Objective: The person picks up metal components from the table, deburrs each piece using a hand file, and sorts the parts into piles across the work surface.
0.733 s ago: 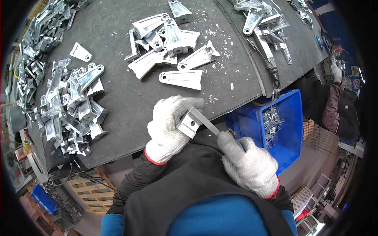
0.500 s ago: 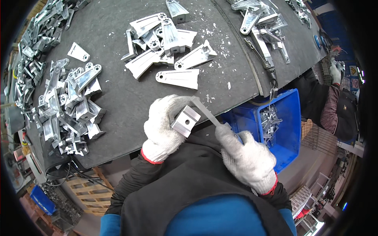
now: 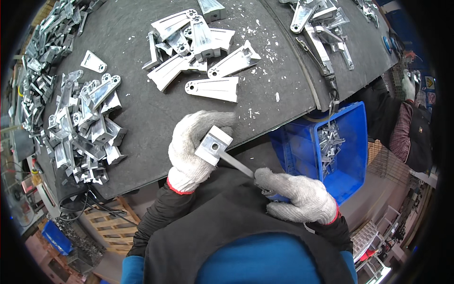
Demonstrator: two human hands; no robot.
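Observation:
In a white knit glove with a red cuff, my left hand is closed around a silver cast-metal bracket. The bracket's block end, with a round hole, faces me; the glove hides the rest. My right hand, gloved alike, grips a flat grey file, and a bit of blue handle shows under the fingers. The file's far end meets the block's edge near the hole. Both hands are over my dark apron, at the table's near edge.
On the dark table lie a middle heap of brackets, a left heap and more at the far left. A power tool rests at right. Below stands a blue bin with metal parts. Another person's sleeve shows beyond.
The file has swung from the bracket's upper right side down to its lower right edge. My right hand has turned flatter; the left has tilted the bracket slightly and shifted left.

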